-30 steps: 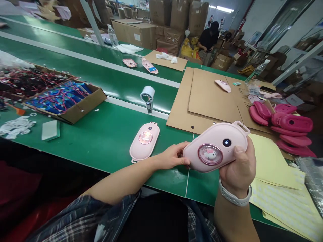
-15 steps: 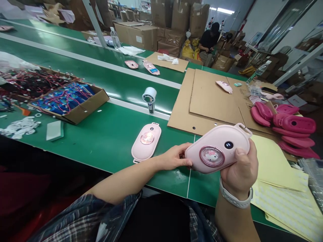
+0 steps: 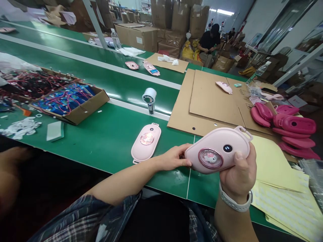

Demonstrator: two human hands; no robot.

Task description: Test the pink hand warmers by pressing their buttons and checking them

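A pale pink oval electronic device (image 3: 202, 143) is held tilted above the bench between my two hands. Its face has a round black display with lit digits and a clear dome with a cartoon cat figure inside. My right hand (image 3: 239, 169) grips its right end, the thumb pressed on the face below the display. At the lower left edge, my left hand (image 3: 175, 157) pinches the device between thumb and fingers. A second pink device (image 3: 146, 143) of the same shape lies face up on the green bench, left of my left hand.
Cardboard sheets (image 3: 183, 107) lie ahead, with dark pink shells (image 3: 294, 124) stacked at right. Yellow sticker sheets (image 3: 285, 201) are near my right arm. A small handheld fan (image 3: 150, 97) stands behind the second device. At left sits a box of blue wired batteries (image 3: 68, 101); another person's blurred arm (image 3: 10, 174) is below.
The held device has tipped and dropped very slightly, with my right hand moving along. Another person's blurred arm has come in at the left edge. My left hand is nearly still.
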